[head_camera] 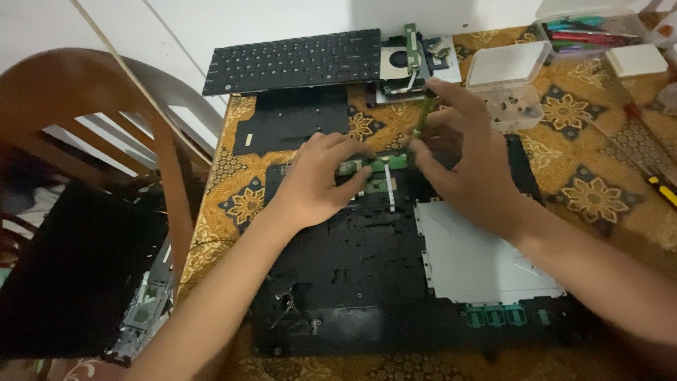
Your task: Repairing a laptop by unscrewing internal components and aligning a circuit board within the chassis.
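Observation:
A black laptop shell lies open-side up on the patterned table, with a silver metal plate on its right half. Near its far edge sits a small green circuit board with a white ribbon cable running toward me. My left hand rests on the shell, fingers pressing the board's left end. My right hand holds a thin green-handled screwdriver upright, its tip at the board's right end.
A detached black keyboard and a black sheet lie at the far side. Beside them sit stacked laptop parts with a fan, a clear tray of screws, a tool box, and a wooden chair on the left.

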